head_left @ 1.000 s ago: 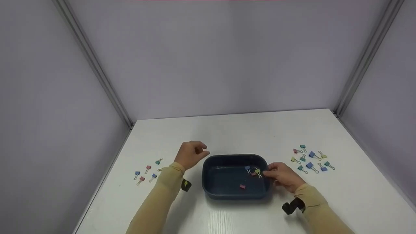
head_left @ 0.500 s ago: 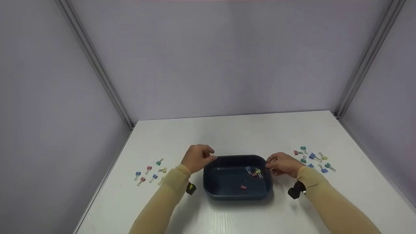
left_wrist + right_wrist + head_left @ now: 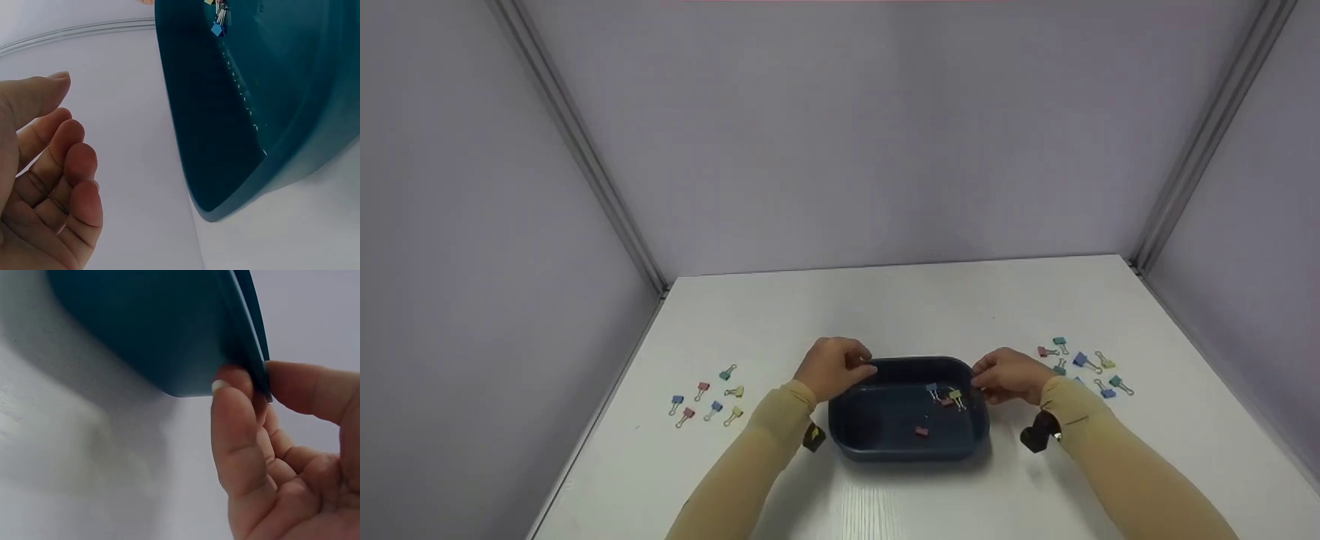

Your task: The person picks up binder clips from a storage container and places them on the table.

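A dark blue plastic tray (image 3: 907, 454) stands on the white table, with a few binder clips lying in it, among them a yellow one (image 3: 955, 396) and a red one (image 3: 922, 431). My right hand (image 3: 1011, 377) pinches the tray's right rim between thumb and fingers, the thumb inside and fingertips outside in the right wrist view. Near the far left corner of the tray is my left hand (image 3: 832, 369). In the left wrist view its fingers (image 3: 79, 163) are loosely bent, hold nothing and stay apart from the tray wall (image 3: 185, 129).
Several coloured binder clips lie on the table to the left, including a green clip (image 3: 726, 373). Another scattered group lies to the right, with a blue clip (image 3: 1084, 361) among them. Pale walls (image 3: 840, 150) stand behind and at both sides.
My left hand has moved right, from beside the tray to its far left corner. The right hand has slid a little farther back along the right rim. The tray stays about where it was.
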`<state>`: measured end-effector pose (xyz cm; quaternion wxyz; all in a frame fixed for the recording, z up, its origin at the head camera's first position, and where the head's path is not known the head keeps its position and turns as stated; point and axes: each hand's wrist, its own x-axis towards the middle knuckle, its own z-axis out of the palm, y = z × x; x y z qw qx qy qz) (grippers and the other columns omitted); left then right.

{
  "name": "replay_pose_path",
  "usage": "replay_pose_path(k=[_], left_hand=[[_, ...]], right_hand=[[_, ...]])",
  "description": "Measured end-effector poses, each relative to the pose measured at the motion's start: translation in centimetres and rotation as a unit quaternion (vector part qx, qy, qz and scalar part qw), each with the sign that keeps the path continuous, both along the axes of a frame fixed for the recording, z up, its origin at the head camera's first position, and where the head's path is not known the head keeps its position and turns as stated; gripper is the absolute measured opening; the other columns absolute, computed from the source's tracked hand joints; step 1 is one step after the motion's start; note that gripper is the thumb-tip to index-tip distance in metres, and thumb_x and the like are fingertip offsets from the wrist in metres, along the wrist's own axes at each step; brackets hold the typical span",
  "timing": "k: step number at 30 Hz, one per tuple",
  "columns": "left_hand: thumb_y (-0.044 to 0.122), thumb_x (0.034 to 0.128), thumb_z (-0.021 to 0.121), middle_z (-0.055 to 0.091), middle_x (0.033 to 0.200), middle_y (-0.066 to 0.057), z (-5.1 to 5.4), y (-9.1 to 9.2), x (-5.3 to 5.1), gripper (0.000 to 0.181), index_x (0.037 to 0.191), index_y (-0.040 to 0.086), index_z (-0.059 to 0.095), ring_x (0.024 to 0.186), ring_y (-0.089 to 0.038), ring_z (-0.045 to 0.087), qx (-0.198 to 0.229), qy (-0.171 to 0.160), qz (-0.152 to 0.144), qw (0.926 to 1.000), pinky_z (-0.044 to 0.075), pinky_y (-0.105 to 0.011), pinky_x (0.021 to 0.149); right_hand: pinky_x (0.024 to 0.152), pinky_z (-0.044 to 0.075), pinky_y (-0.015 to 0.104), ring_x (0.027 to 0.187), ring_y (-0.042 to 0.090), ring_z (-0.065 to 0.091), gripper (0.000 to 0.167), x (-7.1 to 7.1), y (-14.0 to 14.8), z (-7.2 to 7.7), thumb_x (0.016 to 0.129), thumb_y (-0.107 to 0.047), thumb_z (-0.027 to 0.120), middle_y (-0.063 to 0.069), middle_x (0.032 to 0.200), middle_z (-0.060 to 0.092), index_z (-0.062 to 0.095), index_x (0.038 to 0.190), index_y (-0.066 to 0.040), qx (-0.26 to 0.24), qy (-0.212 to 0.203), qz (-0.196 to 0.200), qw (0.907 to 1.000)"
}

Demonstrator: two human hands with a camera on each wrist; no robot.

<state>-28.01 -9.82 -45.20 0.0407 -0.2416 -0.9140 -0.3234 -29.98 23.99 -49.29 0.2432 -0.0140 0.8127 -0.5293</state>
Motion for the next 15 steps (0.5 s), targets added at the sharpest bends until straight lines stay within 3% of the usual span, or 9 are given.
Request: replay_pose_path(k=[8,15], left_hand=[[0.027,0.0834,0.076,0.065,0.078,0.008,-0.5,1.9,-0.5,0.020,0.096,0.012,0.074,0.070,-0.004,0.057,-0.022,0.005,-0.023,0.9995,0.048,-0.021,0.065],[0.027,0.0828,0.077,0.063,0.075,0.010,-1.4,4.0,-0.8,0.020,0.096,0.012,0.074,0.067,-0.003,0.056,-0.060,-0.019,-0.045,0.9970,0.047,-0.020,0.063]], right_hand=[[0.060,0.054,0.030,0.067,0.018,0.061,0.020,0.1,0.2,0.0,0.086,-0.004,0.067,0.011,0.086,0.064,0.062,0.103,0.005,-0.005,-0.010,-0.011,0.9999],[0.061,0.054,0.029,0.066,0.016,0.059,0.022,0.3,0.3,0.1,0.087,-0.005,0.066,0.011,0.086,0.062,0.061,0.105,0.006,-0.003,-0.013,-0.006,0.9999]])
